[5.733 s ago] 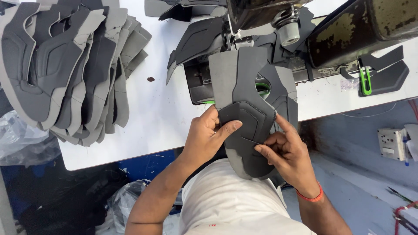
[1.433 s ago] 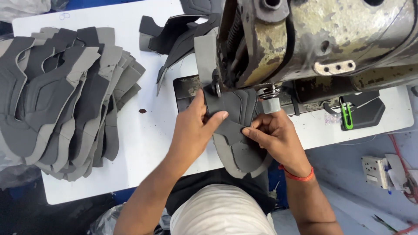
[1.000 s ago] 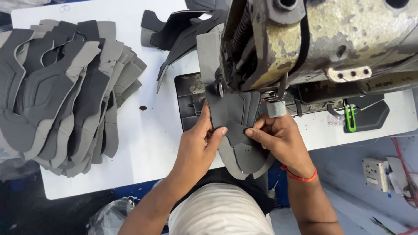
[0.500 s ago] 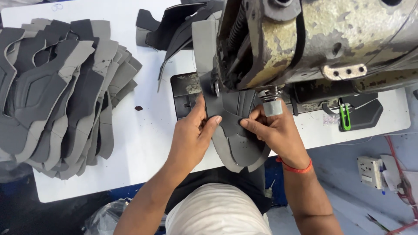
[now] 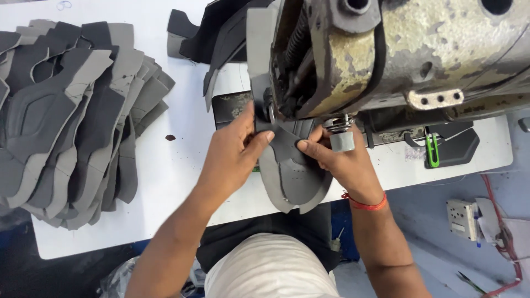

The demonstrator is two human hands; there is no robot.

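Note:
A grey and black shoe upper piece [image 5: 292,176] lies on the white table under the head of a worn sewing machine [image 5: 397,55]. My left hand [image 5: 234,152] presses on its left side, fingers pinching the edge close to the needle area. My right hand [image 5: 337,157] holds its right side, thumb and fingers flat on the fabric. The piece's rounded end hangs over the table's front edge toward me. The needle itself is hidden by the machine head.
A big fanned stack of grey shoe upper pieces [image 5: 66,121] covers the table's left part. More dark pieces [image 5: 215,38] lie behind the machine. A black and green tool [image 5: 441,149] sits at the right. The white table [image 5: 176,182] ends just before my lap.
Both hands slid the piece from in front of the machine up under its head. The camera moved closer over the machine.

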